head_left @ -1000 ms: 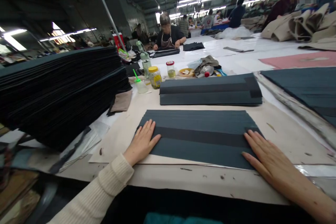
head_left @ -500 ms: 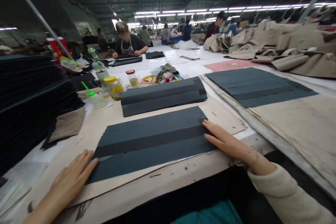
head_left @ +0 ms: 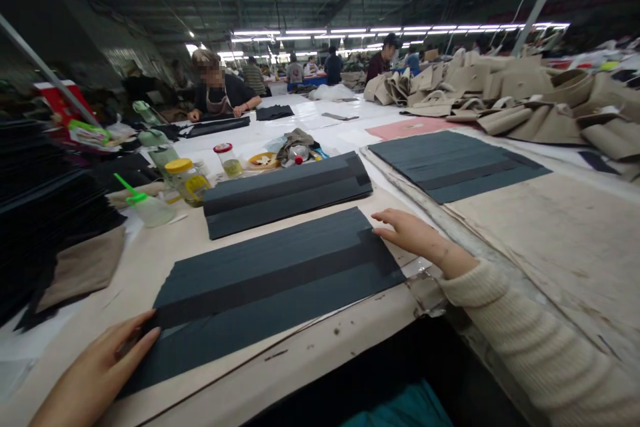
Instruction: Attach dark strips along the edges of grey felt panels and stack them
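Observation:
A dark blue-green fabric panel with a black strip along its length lies flat in front of me. At its left end rests my left hand, thumb and fingers apart, fingertips touching the edge. My right hand holds nothing; its fingers stretch out just beyond the panel's upper right corner. Behind it lies a folded piece of the same fabric, also with a black strip. Over to the right sits another flat blue-green panel with a dark strip.
At left are a stack of dark fabric, a green-capped squeeze bottle, a yellow-lidded jar and a red-lidded jar. Beige pieces are heaped at the right back. A co-worker leans over dark fabric across the table.
My right hand has come off the panel's right end and moved up past its corner. The left hand stays at the left end. My view has turned a little to the right.

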{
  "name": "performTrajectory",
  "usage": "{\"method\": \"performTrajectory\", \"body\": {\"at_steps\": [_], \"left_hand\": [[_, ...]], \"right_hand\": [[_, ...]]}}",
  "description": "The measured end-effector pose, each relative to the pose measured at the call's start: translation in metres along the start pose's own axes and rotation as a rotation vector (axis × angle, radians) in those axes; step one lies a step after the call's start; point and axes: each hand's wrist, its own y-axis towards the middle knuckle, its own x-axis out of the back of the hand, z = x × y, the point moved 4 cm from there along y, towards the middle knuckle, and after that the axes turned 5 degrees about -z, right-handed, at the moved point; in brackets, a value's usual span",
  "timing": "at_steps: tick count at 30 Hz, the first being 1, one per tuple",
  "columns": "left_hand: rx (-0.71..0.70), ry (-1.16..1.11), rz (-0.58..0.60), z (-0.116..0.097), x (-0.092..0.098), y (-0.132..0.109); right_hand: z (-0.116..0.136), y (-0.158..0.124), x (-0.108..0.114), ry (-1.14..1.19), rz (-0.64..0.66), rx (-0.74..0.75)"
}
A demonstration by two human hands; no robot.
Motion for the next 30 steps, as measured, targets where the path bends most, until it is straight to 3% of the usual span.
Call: {"method": "performTrajectory", "body": {"at_steps": [3,8,18,27,30], "left_hand": [[0.08,-0.172,0.027,-0.017,0.011,-0.004],[0.102,-0.242,0.028,-0.036,0.025,-0.012],[0.097,-0.284,0.016,-0.043,0.025,-0.019],[-0.005,-0.206,0.071,-0.039,0.032,-0.005],[-0.119,-0.168,0.016,-0.064,0.031,0.005]], "right_hand": [[0.003,0.023,-0.009,-0.056,0.06,0.1],[0.001,0.044,-0.025,-0.071,0.201,0.186],[-0.012,0.052,-0.039,-0.093,0.214,0.276],[-0.004,0.05,-0.026,-0.092,0.233,0.242],[-0.006,0.049,-0.013,-0.05,0.194,0.169]]}}
